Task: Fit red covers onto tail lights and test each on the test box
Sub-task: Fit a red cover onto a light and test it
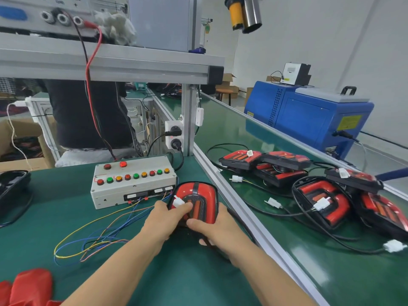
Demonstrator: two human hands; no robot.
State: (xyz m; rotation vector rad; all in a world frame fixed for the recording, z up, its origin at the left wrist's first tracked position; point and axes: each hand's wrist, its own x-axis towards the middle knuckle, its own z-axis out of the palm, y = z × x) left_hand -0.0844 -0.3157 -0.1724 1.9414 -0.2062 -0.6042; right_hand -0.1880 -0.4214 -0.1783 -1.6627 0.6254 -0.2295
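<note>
Green bench mat (66, 217) under both my forearms, with a green conveyor belt (276, 272) running past to the right of my right hand. Item in hand: one tail light (194, 202) with its red cover on, held between both hands just ahead of my wrists and in front of the test box (132, 184). My left hand (165, 217) curls around its left edge, thumb pressed on the face beside a white connector (178, 202); my right hand (212, 228) grips the near right edge, thumb on top. Handling, as I judge it: a stiff, light plastic shell, glossy and likely slippery, prone to scratching; best held by the rim, not the wires. Count: one test box beyond my left hand, with two upper buttons and nine in the lower row. Loose coloured wires (99, 235) trail from it toward my left forearm. On the belt beyond my right hand lie about six more tail lights (320, 195), overlapping, so the count is uncertain. Red cloth-like items (28, 288) lie near my left elbow, number unclear.
</note>
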